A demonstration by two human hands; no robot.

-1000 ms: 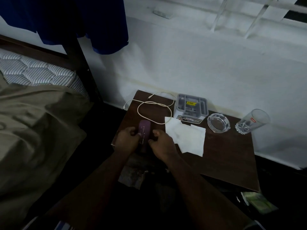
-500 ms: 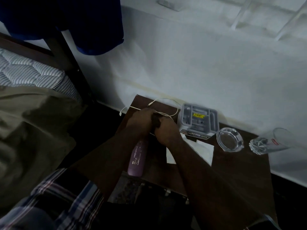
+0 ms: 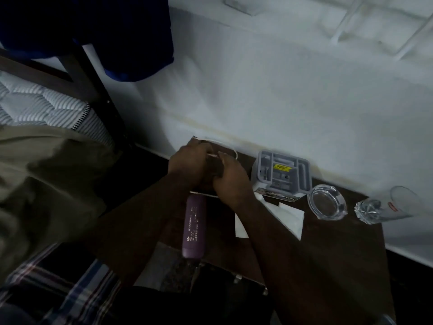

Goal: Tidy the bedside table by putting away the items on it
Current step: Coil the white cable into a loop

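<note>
On the dark wooden bedside table both my hands meet at the far left corner over a white cable. My left hand and my right hand are closed on the cable, most of which they hide. A purple bottle lies on its side near the table's front edge, just below my hands. White tissues lie partly under my right forearm.
A grey organiser tray stands at the back by the white wall. To its right sit a glass ashtray and a drinking glass. A bed with an olive sheet is on the left, blue cloth hanging above.
My hands let go of the purple bottle, which now lies on the table, and moved back to the cable at the far left corner. The camera came closer.
</note>
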